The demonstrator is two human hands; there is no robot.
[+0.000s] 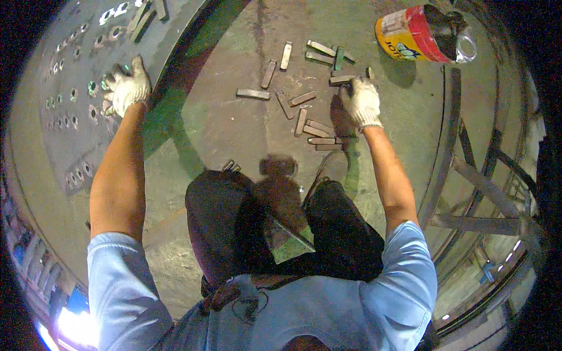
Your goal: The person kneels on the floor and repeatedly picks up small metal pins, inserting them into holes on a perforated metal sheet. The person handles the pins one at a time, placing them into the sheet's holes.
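Observation:
My left hand [126,89], in a white knit glove, lies with fingers spread on a dark steel plate [64,140] pierced by rows of holes. To the right, my gloved right hand [362,102] is closed at the end of a short flat metal bar [341,80], its fingertips partly hidden under the hand. A second bar end [370,73] shows just beyond its knuckles. Several similar bars lie scattered between my hands, among them a pale bar [285,56], a bar lying crosswise [253,93] and a green-tinted bar [339,58].
A red and yellow bucket [407,35] stands at the far right. More bars [143,20] rest on the plate's far end. A small pair of metal pieces [231,166] lies by my left knee. Steel framing [483,187] runs along the right side.

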